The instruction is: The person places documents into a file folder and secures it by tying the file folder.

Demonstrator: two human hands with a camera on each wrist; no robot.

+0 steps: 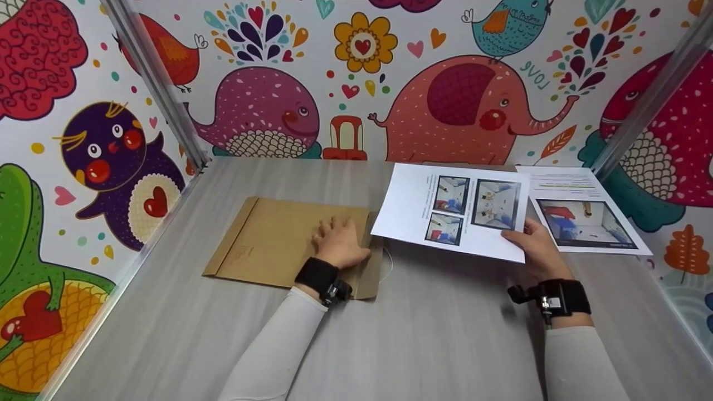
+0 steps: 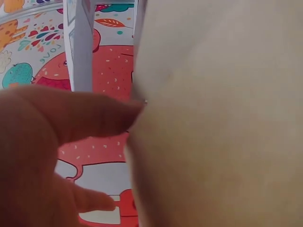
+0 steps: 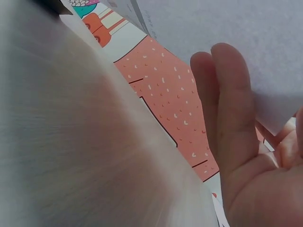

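Flat brown paper envelope (image 1: 284, 245) lying on the grey wood-look table (image 1: 434, 334), a bit left of the middle, flap end toward the person. Left hand (image 1: 338, 244) pressed flat on top of it near its right end, fingers spread out straight, not curled round anything. Seen very close from the left wrist as a big tan blur (image 2: 218, 123), with fingers (image 2: 71, 118) beside it.

White printed sheet with three small colour photos (image 1: 454, 209) just to the right of the envelope, lifted a little off the table, its left edge right by the envelope's right end. Right hand (image 1: 537, 248) holding this sheet at its near right corner, thumb on top, fingers underneath. From the right wrist, straight fingers (image 3: 232, 118) lying under the pale sheet (image 3: 227, 42).

Second white sheet with one big photo and coloured lines of text (image 1: 582, 214) lying flat on the table just to the right, partly under the held sheet.

White long sleeves and black wrist straps on both arms. Bright cartoon walls with a pink elephant (image 1: 468, 108) and a purple whale (image 1: 259, 114) behind the table.
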